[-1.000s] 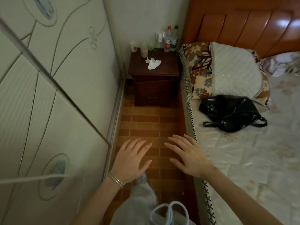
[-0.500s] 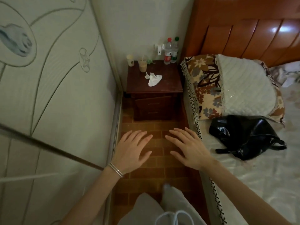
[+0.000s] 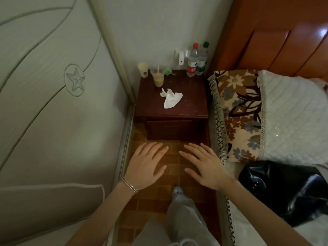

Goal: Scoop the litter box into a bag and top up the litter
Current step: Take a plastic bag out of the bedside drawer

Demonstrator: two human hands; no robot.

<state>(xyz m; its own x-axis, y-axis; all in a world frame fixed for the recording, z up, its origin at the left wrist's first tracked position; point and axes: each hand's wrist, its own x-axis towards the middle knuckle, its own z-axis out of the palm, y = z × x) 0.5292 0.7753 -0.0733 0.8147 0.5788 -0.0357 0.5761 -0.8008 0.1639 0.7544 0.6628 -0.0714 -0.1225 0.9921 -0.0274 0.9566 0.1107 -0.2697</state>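
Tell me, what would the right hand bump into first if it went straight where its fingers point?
Probably the dark nightstand, around its drawer front. The right hand is open with fingers aimed that way, and only bare floor shows between. Depth is unclear, so I can't be sure.

A narrow strip of brown brick-patterned floor (image 3: 170, 205) ran between a pale sliding wardrobe door (image 3: 53, 103) on the left and a bed (image 3: 284, 130) on the right. At the far end, a dark nightstand (image 3: 188, 105) stood against a plain wall (image 3: 150, 29), beside the glossy orange headboard (image 3: 276, 36). The light was dim.
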